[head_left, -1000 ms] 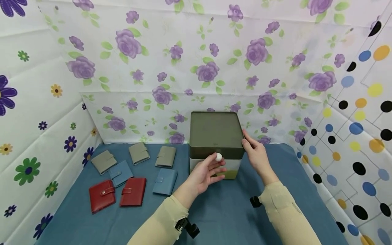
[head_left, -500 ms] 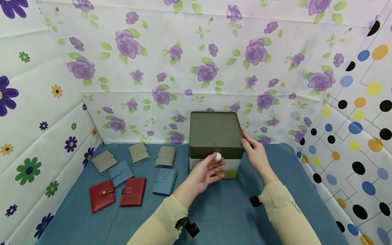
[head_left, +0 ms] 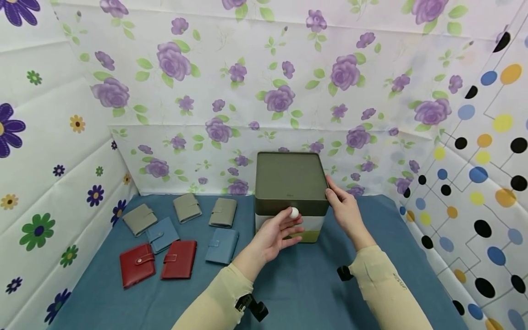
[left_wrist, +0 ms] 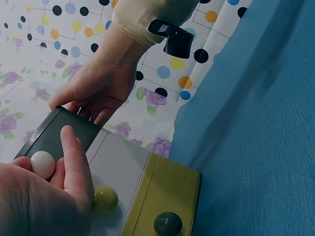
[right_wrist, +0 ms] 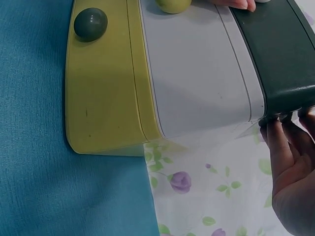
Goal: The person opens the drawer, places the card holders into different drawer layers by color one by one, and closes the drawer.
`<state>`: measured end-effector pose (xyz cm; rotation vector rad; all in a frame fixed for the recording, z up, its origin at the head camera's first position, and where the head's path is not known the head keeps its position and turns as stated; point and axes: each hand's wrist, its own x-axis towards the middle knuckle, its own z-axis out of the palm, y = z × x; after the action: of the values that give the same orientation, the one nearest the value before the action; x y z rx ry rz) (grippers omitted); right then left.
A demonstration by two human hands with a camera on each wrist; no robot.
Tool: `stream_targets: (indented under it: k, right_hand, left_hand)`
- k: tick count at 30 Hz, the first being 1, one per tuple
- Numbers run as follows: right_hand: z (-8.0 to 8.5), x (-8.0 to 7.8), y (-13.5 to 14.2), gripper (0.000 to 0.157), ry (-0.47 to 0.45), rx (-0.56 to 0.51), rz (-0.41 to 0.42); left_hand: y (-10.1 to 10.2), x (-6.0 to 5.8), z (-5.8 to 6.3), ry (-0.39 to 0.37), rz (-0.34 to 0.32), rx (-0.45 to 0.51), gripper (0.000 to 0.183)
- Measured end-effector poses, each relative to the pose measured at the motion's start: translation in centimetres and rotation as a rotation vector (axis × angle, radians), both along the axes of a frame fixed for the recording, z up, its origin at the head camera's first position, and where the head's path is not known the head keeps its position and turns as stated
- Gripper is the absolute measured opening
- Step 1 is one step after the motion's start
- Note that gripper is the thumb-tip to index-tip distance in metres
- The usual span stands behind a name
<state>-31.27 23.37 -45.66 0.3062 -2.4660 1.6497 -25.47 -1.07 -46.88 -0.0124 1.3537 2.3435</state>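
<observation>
A three-tier drawer box (head_left: 290, 176) stands against the back cloth, dark green at the top, white in the middle and yellow at the bottom. My left hand (head_left: 272, 236) pinches the white round knob (left_wrist: 43, 164) of the dark green tier between thumb and fingers. Lower down in the left wrist view show a yellow-green knob (left_wrist: 105, 199) on the white tier and a dark green knob (left_wrist: 168, 224) on the yellow one. With its fingers fairly straight, my right hand (head_left: 348, 211) rests against the right side of the top tier.
Several small wallets lie at the left on the blue cloth (head_left: 305, 293): a red wallet (head_left: 138, 266), a blue wallet (head_left: 222, 246) and a grey wallet (head_left: 187, 207) among them. Patterned sheets, such as the rose-printed backdrop (head_left: 231, 105), enclose the back and both sides.
</observation>
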Motion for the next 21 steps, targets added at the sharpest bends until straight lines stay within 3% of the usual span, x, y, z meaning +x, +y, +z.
stream_targets:
  k: [21]
  right_hand:
    - [0.01,-0.13,0.20,0.053,-0.045,0.018,-0.003]
  left_hand:
    - [0.04,0.32,-0.15,-0.009,0.015,0.013,0.044]
